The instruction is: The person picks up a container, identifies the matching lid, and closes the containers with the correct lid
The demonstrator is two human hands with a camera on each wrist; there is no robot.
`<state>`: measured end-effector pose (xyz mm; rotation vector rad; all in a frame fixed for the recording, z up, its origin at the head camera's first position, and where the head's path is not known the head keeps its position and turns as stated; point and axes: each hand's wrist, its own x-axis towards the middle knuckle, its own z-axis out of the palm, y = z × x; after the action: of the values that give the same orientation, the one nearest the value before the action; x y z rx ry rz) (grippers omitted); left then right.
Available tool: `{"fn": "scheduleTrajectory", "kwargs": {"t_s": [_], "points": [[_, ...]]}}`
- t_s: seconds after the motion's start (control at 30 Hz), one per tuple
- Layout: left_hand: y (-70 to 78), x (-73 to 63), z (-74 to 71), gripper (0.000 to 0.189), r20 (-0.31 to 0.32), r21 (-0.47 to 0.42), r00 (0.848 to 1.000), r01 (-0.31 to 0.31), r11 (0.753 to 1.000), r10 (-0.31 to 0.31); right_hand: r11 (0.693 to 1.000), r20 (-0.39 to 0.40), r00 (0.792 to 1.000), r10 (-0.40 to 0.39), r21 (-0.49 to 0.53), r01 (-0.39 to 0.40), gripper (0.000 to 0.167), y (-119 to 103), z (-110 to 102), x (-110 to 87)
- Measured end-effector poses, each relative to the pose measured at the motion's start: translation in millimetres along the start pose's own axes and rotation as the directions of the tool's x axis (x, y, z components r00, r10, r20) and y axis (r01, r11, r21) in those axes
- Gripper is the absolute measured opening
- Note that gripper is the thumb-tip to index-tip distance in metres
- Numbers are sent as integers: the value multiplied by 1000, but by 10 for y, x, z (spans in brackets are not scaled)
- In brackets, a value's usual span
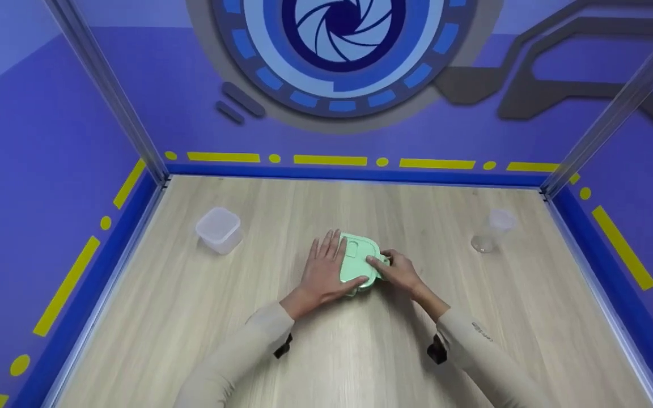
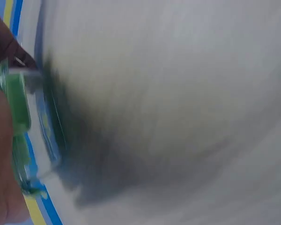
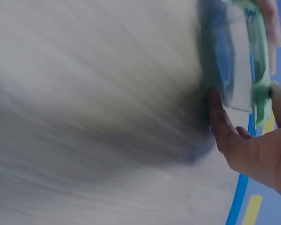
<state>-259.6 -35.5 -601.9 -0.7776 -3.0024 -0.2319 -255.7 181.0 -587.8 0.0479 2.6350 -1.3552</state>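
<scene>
A clear food container with a pale green snap-on lid is at the middle of the table. My left hand lies across the left part of the lid, its fingers straight and its thumb along the near edge. My right hand grips the right side, thumb on top at the side flap and fingers lower down. In the right wrist view, the index finger reaches along the container's clear wall. Green flaps hang down along one side in the left wrist view.
A translucent square tub stands on the wooden table at the left. At the right is a small clear vessel with a frosted end. Blue-purple panels wall in the back and both sides.
</scene>
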Motion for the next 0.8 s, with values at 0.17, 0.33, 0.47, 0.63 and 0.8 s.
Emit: {"fn": "scheduleTrajectory", "kwargs": {"t_s": [0.17,0.33,0.47,0.63,0.8], "points": [[-26,-14,-103,111,64,35,997,-53,998,51,999,53,997,-49,-15,50,41,-73,-63,16],[-132,64,-144,116,119,31,976,-185,982,180,1000,132,991,-8,-19,10,42,-82,-170,81],[-121,112,-92,117,107,2,973,-208,978,206,997,98,995,14,-79,-6,41,-95,-210,71],[-85,130,-42,116,86,-10,973,-214,977,214,944,-12,1000,-20,-330,15,41,-249,-223,-20],[-77,97,-33,115,68,-7,974,-216,976,216,906,54,998,20,-423,5,43,-426,-239,-63]]}}
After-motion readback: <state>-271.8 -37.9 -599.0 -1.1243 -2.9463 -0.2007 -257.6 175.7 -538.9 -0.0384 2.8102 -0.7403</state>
